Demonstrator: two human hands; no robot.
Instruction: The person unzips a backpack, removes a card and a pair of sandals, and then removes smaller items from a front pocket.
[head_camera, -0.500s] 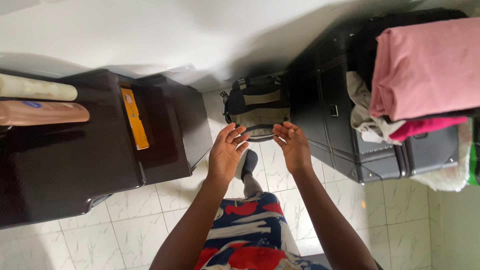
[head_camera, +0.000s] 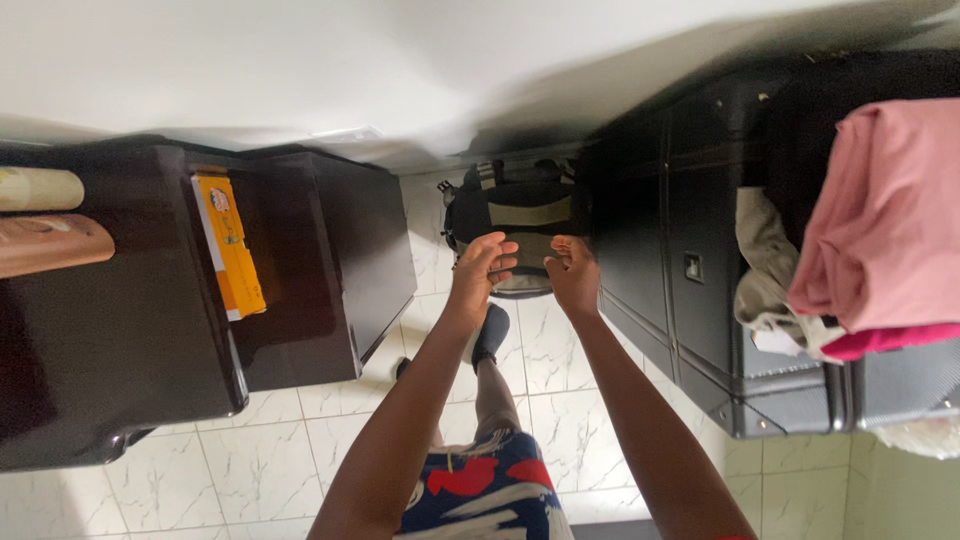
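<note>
My left hand (head_camera: 482, 268) and my right hand (head_camera: 573, 273) reach forward side by side over the floor, fingers curled and apart, holding nothing. Both hover just in front of a black and tan backpack (head_camera: 515, 207) that leans against the white wall. Whether the fingertips touch the backpack I cannot tell. Below the hands my foot in a dark shoe (head_camera: 491, 331) stands on the white marble tiles.
A dark brown cabinet (head_camera: 140, 330) stands at the left, with a yellow box (head_camera: 229, 258) and two lying bottles (head_camera: 40, 215) on it. At the right is a large black suitcase (head_camera: 690, 270) piled with pink folded cloth (head_camera: 885, 225) and other clothes.
Both hands have moved forward toward the backpack and their fingers have curled inward. The view has shifted to the right and closer in.
</note>
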